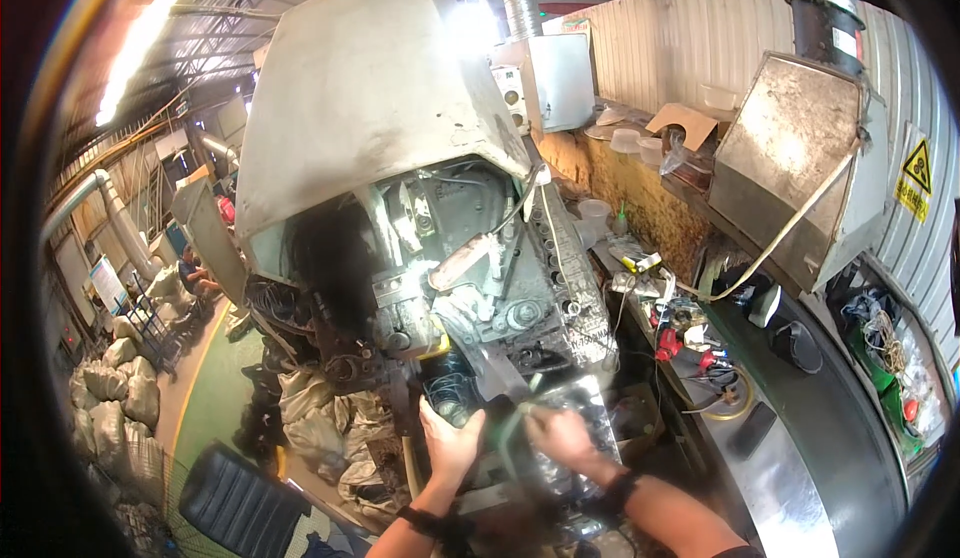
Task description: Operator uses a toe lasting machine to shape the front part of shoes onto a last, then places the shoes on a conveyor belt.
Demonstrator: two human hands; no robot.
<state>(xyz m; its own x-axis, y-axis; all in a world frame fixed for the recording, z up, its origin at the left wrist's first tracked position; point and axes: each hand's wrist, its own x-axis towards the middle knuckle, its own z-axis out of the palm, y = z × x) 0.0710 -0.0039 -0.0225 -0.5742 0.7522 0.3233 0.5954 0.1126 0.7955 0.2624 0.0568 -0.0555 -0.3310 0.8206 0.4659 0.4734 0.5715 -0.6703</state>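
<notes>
In front of a large machine (470, 228) with a pale hood, both hands work low at its front. My left hand (450, 445) is curved round the near end of a dark, rounded, glossy object (452, 390), thumb on its right side. That object's exact kind cannot be made out. My right hand (562, 438) is a closed fist just to the right, beside a shiny metal plate (580, 403). Blur at the right fingers hides what they hold, if anything. Above the hands, a worn tool-like handle (462, 261) hangs against the machine's metal parts.
On the right runs a dark conveyor belt (850, 428) carrying shoes (795, 346). A bench (770, 478) beside it holds a dark phone-like slab (752, 430), cables and red parts. A black chair (240, 498) and pale sacks (310, 408) stand left. Someone sits far left.
</notes>
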